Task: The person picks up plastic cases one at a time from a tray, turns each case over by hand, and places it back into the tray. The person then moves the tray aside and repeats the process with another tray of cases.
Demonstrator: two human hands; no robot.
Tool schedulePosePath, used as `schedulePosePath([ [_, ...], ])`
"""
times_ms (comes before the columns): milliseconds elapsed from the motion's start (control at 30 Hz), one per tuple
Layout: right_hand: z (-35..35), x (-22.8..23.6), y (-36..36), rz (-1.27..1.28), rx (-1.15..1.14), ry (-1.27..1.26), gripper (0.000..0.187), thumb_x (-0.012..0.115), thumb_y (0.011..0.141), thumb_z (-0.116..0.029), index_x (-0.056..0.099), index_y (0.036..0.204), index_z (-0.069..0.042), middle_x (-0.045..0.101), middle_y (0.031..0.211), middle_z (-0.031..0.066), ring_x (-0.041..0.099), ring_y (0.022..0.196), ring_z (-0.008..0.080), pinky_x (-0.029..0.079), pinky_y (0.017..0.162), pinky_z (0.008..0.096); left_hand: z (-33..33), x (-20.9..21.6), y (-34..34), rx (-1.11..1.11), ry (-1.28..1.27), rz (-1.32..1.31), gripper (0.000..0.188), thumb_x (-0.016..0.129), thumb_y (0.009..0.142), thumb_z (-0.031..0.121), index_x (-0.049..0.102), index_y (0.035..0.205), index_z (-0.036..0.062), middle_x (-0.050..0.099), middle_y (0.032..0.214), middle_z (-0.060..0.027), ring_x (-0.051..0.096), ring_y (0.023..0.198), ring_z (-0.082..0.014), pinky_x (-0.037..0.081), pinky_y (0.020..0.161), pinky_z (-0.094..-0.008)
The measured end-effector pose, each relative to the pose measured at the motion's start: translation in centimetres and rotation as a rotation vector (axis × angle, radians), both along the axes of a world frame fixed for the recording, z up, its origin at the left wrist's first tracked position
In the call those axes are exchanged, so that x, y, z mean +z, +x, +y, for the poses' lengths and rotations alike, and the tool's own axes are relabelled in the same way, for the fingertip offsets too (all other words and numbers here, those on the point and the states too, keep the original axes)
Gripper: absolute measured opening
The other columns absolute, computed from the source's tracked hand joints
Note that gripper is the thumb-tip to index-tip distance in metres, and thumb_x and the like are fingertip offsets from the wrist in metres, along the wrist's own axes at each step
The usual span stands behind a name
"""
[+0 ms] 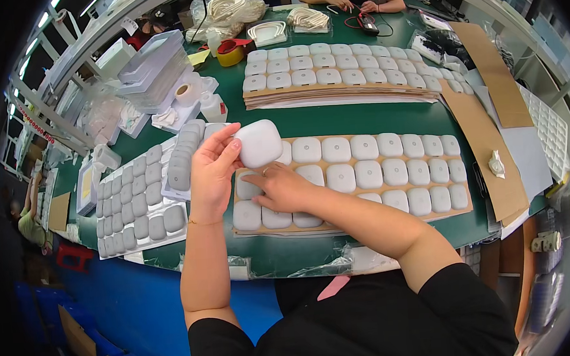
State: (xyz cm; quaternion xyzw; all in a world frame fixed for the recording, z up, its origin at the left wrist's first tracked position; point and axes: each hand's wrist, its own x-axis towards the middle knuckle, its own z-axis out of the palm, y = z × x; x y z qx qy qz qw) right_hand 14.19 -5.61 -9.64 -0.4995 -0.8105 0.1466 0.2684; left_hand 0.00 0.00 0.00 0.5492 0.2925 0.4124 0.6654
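Note:
My left hand (214, 166) is raised over the table. Its thumb and fingers pinch the left edge of a white rounded-square plastic case (260, 143), smooth on the side that shows. Lower and to the right, my right hand (279, 188) reaches across a brown cardboard sheet (331, 155). Its fingertips grip a similar white case (249, 188) in the left column of the middle row. Rows of such cases, each with a small round mark, cover the sheet; my right hand and forearm hide some of them.
Left, a tray (160, 240) holds grey cases. More white cases (303, 78) sit on stacked cardboard farther back. Loose cardboard (493, 159) lies right. Behind are tape (230, 53), a white bottle (213, 108) and coiled cables (225, 7). Across the table a person's hands (370, 7) hold a meter's leads.

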Motion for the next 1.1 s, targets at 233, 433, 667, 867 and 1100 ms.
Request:
schedulePosePath([
  [233,-5.5,5.9,4.5,0.594,-0.132,-0.086,0.037,0.063,0.079,-0.014,0.058,0.114,-0.008,0.062,0.099,0.0153,0.059,0.095,0.0269,0.044,0.088,0.0356,-8.0,4.3,1.7,-0.093,-0.065,-0.322,0.029,0.056,0.09,0.006,0.055,0.117,-0.0026,0.061,0.098,-0.0067,0.058,0.086,-0.0126,0.049,0.075,-0.029],
  [433,-11.3,10.8,8.1,1.409,0.001,-0.262,0.038,0.059,0.086,-0.015,0.051,0.12,-0.002,0.06,0.107,0.0102,0.057,0.095,0.0164,0.044,0.086,0.0322,-10.6,4.1,2.2,-0.148,0.058,-0.328,0.033,0.061,0.086,0.004,0.055,0.117,-0.0036,0.063,0.102,-0.0103,0.059,0.086,-0.0122,0.048,0.077,-0.0257],
  [667,-15.9,13.6,7.5,1.274,0.011,-0.137,0.047,0.06,0.085,-0.005,0.042,0.128,0.0,0.062,0.098,0.0126,0.06,0.091,0.0168,0.05,0.078,0.0312,-12.7,4.4,3.7,-0.152,0.148,-0.347,0.031,0.058,0.087,0.002,0.054,0.117,-0.0058,0.064,0.1,-0.0134,0.062,0.089,-0.0167,0.054,0.075,-0.0302],
  [867,-16.2,12.8,8.1,1.496,0.009,-0.261,0.049,0.059,0.086,-0.004,0.038,0.13,0.0,0.064,0.095,0.0153,0.064,0.081,0.0188,0.053,0.07,0.0299,-13.8,5.0,4.1,-0.227,0.121,-0.394,0.03,0.053,0.09,0.002,0.052,0.118,-0.0078,0.064,0.099,-0.0195,0.065,0.085,-0.0237,0.059,0.066,-0.0352],
  [1100,-16.8,13.6,8.0,1.687,-0.062,-0.45,0.049,0.06,0.087,-0.011,0.038,0.13,-0.002,0.065,0.087,0.0137,0.066,0.07,0.0205,0.054,0.067,0.0311,-13.9,5.1,4.4,-0.244,0.062,-0.395,0.035,0.053,0.09,0.003,0.047,0.123,-0.0075,0.062,0.103,-0.0216,0.066,0.083,-0.0251,0.06,0.062,-0.0326],
])
